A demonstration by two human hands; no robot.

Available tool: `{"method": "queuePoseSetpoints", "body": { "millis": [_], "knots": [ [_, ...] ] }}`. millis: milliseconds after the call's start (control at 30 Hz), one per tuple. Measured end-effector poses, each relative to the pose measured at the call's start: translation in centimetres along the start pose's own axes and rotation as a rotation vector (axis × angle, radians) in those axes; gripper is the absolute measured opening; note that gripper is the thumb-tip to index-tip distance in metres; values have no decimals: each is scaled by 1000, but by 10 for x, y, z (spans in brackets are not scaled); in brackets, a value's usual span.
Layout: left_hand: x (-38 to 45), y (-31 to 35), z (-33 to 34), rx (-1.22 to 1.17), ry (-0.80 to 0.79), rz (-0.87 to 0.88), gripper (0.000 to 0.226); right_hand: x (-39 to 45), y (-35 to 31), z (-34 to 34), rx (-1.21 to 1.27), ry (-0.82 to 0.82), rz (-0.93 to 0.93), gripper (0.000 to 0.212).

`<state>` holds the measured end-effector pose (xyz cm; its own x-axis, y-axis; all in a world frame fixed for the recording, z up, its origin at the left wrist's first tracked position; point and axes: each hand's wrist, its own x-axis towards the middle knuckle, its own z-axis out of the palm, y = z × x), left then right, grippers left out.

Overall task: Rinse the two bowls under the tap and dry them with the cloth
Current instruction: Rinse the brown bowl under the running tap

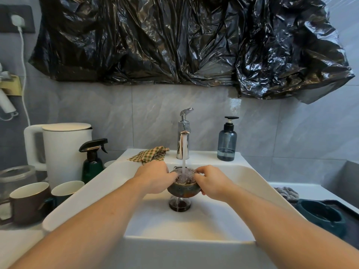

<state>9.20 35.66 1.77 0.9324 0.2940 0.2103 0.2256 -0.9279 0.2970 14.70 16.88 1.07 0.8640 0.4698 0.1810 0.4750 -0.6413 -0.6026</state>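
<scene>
Both hands grasp one bowl (181, 188) under the tap (183, 144), above the drain: left hand (154, 176) and right hand (210, 182) each pinching the rim. Better to tilt and turn it so water sweeps the whole inside. The cloth (150, 155) lies left of the tap; no second bowl is visible.

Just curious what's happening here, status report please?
Left hand and right hand both grip small dark glazed bowl under running chrome tap. Checked cloth waits on sink ledge. Nothing obstructing.
</scene>
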Motion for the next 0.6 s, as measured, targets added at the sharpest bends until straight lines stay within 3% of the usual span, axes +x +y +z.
{"method": "queuePoseSetpoints", "body": {
  "millis": [600],
  "knots": [
    [1, -3, 0, -18, -39, 28, 50, 1, -4, -4, 84, 124, -52, 38]
  ]
}}
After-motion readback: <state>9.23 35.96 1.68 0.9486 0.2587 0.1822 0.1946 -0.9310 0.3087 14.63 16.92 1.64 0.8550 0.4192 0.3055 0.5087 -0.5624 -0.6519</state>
